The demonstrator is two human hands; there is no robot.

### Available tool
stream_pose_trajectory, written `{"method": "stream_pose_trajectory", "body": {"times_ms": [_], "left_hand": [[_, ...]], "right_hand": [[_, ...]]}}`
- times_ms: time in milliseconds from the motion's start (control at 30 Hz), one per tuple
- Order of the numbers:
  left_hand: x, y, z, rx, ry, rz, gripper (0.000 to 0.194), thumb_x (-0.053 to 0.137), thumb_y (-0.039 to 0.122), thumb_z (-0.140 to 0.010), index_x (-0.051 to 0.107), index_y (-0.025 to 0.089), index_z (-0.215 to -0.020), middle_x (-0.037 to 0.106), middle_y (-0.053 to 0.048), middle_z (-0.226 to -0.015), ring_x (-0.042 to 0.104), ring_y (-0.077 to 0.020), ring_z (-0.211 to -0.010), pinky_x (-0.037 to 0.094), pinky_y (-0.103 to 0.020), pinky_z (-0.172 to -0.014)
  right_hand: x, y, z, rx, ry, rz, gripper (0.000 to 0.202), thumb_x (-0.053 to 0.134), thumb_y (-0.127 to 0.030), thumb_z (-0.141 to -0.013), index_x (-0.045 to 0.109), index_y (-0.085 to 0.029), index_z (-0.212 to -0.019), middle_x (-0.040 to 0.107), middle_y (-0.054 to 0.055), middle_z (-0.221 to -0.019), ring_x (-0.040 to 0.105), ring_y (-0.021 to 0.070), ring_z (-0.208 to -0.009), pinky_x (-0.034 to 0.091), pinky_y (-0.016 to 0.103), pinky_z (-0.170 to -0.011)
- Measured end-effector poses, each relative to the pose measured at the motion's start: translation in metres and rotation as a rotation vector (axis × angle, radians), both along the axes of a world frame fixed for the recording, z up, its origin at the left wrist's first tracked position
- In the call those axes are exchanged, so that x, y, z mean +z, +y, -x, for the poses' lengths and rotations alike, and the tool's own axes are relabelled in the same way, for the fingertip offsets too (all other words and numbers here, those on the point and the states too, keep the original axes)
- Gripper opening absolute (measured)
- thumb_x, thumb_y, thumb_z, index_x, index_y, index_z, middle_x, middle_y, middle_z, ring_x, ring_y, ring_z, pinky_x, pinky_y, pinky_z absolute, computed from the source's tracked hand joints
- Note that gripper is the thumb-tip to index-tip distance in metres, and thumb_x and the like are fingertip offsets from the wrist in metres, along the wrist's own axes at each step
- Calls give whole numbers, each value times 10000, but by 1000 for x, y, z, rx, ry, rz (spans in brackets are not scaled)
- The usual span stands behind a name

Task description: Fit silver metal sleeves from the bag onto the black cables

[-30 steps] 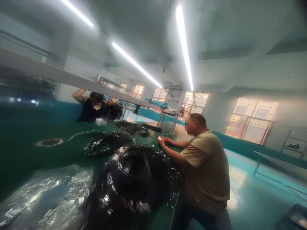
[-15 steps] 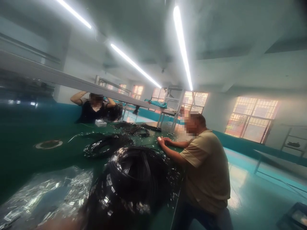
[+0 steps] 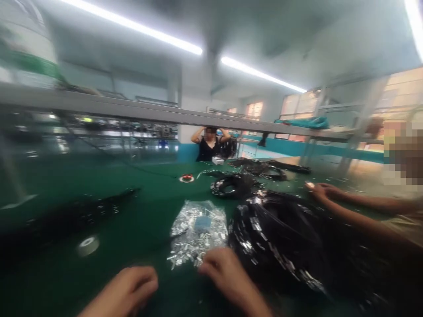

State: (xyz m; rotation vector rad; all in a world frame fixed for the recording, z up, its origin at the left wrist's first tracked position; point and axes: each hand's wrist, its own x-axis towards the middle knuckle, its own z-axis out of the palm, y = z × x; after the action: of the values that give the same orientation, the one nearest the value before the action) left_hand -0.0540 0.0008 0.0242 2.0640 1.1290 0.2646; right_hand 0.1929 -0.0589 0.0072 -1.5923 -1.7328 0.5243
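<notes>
Now in view, both hands, by the surface's near edge.
Left hand [image 3: 127, 288] loosely curled, right hand [image 3: 228, 275] beside bag of metal clips [image 3: 198, 231]; grasp unclear, blurred.

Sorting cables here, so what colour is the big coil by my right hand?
Black coil, with shiny silver ends, head view.

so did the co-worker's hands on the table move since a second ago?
Cannot tell. The camera swung left, shifting everything. The co-worker's hands rest on the green table just past the big black cable coil, same relation as before.

clear bag of small metal pieces [image 3: 197, 231], lying flat on green tabletop [image 3: 142, 211]
</notes>
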Motion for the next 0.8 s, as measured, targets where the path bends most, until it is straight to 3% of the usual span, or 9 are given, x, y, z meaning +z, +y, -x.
{"method": "stream_pose_trajectory", "body": {"times_ms": [100,233,367,500,633,800], "left_hand": [[9,-7,-8,-17,33,-96,291,417,345,-887,627,177,-775,655,-7,-762,614,-181,-735,468,-225,-649],[0,-21,-36,-11,-22,-180,308,465,335,-884,661,265,-1111,695,-10,-1103,612,-216,-1026,436,-268,-895],[-9,-29,-49,26,-54,-274,319,403,316,-919,717,256,-934,732,2,-897,654,-192,-839,466,-220,-757],[-7,-29,-49,34,-70,-317,342,390,305,-933,718,249,-850,720,9,-791,646,-170,-736,453,-190,-683],[-8,-31,-49,12,-72,-338,325,406,293,-935,717,253,-849,719,9,-788,647,-170,-740,438,-183,-668],[-9,-32,-51,0,-58,-344,332,404,291,-942,706,249,-810,706,18,-743,638,-161,-702,416,-181,-622]], "right_hand": [[2,-1,-3,27,29,6,176,598,-241,-823,656,-191,-664,625,-11,-689,554,164,-719,352,275,-669],[6,-4,-4,41,66,46,184,604,-272,-818,652,-193,-658,617,-31,-666,563,150,-692,352,245,-622],[5,-1,-9,-35,89,-3,271,493,-326,-889,650,-190,-716,617,-8,-678,542,162,-664,353,265,-590],[3,0,-6,78,30,-78,126,585,-263,-852,700,-242,-902,695,12,-899,587,190,-877,397,293,-791],[0,-1,5,84,-113,-44,97,650,-145,-772,700,-215,-727,659,27,-756,566,212,-811,365,325,-733],[-1,0,5,51,1,21,104,643,-148,-754,682,-198,-672,658,4,-730,587,181,-767,371,296,-711]]}}
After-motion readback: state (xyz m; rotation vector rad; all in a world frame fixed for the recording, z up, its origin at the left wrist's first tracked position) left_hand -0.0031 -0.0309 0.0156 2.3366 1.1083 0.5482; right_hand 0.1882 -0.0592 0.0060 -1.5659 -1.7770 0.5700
